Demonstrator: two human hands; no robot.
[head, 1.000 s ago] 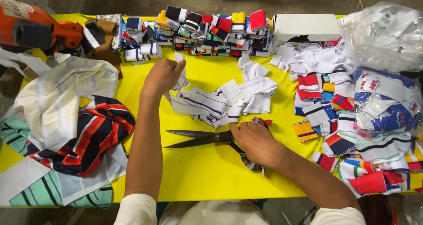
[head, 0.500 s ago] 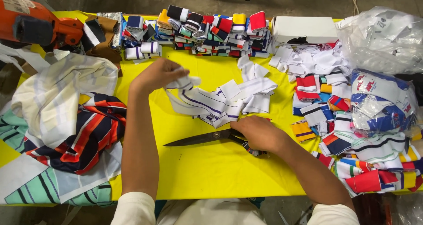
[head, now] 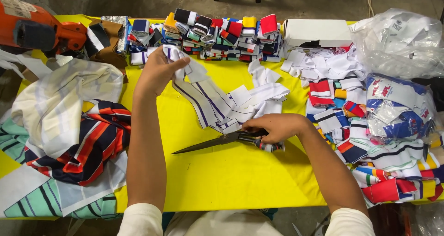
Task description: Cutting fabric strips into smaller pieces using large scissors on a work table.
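Holding a white striped strip (head: 203, 95) up at 11 o'clock, left grip (head: 157, 72) pinched shut on its end; strip trails down to the scissors (head: 217, 142). Right grip (head: 275, 127) closed round the scissor handles at centre, blades look nearly shut, flat on the desk (head: 222, 185), tips toward 9. Step: lining the strip up for a cut, I judge. Next needs blades opened, strip fed between. Free room at 6; cloth pile (head: 69, 134) at 9, strip heap (head: 379, 139) at 3, rolls (head: 222, 30) at 12.

White purple-striped rib strip (head: 203, 95) lifted at one end; dark scissors (head: 217, 142) lie closed on yellow table.
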